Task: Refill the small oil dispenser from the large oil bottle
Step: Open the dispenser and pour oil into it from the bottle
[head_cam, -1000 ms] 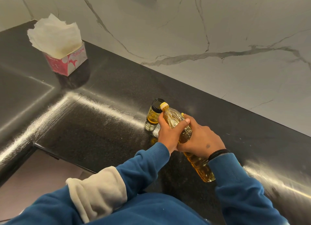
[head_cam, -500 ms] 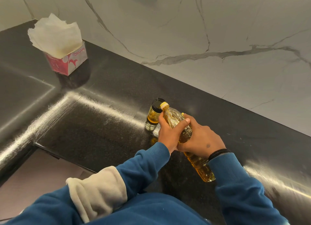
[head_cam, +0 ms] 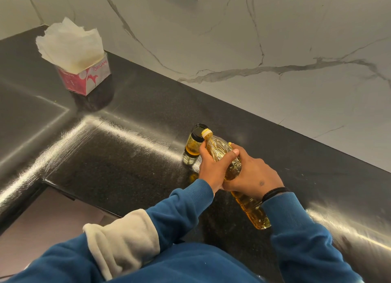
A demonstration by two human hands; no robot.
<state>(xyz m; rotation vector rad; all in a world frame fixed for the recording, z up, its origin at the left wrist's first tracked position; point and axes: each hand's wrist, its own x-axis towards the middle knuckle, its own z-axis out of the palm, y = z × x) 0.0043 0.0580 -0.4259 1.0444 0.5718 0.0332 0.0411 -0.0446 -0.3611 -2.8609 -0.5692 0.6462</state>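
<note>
The large oil bottle (head_cam: 247,206) is clear plastic with golden oil and a yellow neck ring. It is tilted steeply, with its mouth over the black rim of the small oil dispenser (head_cam: 193,144). The dispenser is a small glass jar standing on the black counter, partly filled with yellow oil. My left hand (head_cam: 211,168) wraps the bottle's upper part from the left. My right hand (head_cam: 251,176) grips the bottle's middle from the right. A small yellow piece shows at my right fingertips. Whether oil is flowing cannot be seen.
A pink tissue box (head_cam: 84,77) with white tissue sticking out stands at the back left of the black glossy counter (head_cam: 127,155). A white marble wall (head_cam: 254,49) runs behind. The counter's front edge (head_cam: 63,189) lies at lower left.
</note>
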